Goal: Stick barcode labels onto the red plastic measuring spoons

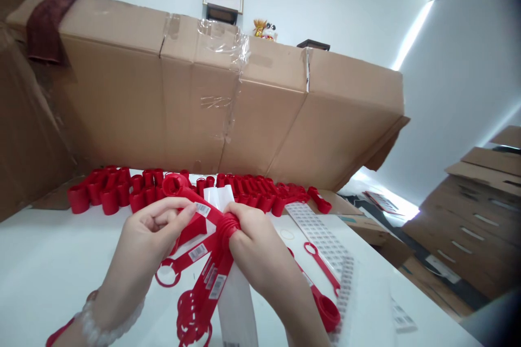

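Note:
My right hand [260, 244] is closed round a bunch of flat red plastic ring wrenches [203, 293]. They fan out below it, with barcode labels on their handles and round open ends hanging down. One labelled red wrench [211, 213] points up and left from the bunch. My left hand [150, 238] has thumb and forefinger pinched at this wrench's label end; the exact contact is partly hidden. Another labelled wrench [187, 260] sticks out left below the fingers. A clear plastic sleeve [238, 303] lies beneath the bunch.
Many red cylindrical pieces [109, 200] stand along the back of the white table [36, 265]. Sheets of barcode labels [317, 233] lie at right, beside a loose red wrench [321, 268] and a red ring-ended piece [325, 309]. A cardboard wall [195, 103] rises behind.

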Motion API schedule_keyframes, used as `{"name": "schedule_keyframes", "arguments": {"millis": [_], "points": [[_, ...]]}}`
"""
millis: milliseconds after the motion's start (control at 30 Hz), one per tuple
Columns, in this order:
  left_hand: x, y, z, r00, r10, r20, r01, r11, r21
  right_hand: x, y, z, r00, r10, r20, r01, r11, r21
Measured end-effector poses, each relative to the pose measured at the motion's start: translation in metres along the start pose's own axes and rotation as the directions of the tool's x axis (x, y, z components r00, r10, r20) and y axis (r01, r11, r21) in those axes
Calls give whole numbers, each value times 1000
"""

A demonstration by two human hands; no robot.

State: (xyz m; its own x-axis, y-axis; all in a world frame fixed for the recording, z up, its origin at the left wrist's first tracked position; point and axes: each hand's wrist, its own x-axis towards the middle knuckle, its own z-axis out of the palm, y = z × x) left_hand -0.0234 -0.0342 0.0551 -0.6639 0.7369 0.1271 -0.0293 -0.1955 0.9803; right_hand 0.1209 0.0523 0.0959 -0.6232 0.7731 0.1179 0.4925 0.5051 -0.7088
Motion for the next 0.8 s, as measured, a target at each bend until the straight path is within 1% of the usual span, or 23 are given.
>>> {"name": "schedule_keyframes", "arguments": {"millis": [100,267,500,600,700,800], "points": [[0,-1,-1,1000,23,6,-23,998,61,-1,0,0,1000,0,1,0,1000,0],[-1,-2,1,995,96,-34,-90,984,152,-3,-1,-1,1000,-2,16,2,1000,-12],[-3,-2,2,986,156,-66,-141,971,193,-5,-1,-1,999,-13,31,12,1000,9],[-4,-2,1,989,141,-48,-130,976,173,-4,-1,-1,999,-20,38,19,999,27],[-7,-2,0,996,84,-22,-81,989,126,-4,-1,-1,998,-27,50,25,999,45],[-9,2,-2,998,43,-52,-39,997,63,-1,1,-1,1000,-6,20,6,1000,15]]}}
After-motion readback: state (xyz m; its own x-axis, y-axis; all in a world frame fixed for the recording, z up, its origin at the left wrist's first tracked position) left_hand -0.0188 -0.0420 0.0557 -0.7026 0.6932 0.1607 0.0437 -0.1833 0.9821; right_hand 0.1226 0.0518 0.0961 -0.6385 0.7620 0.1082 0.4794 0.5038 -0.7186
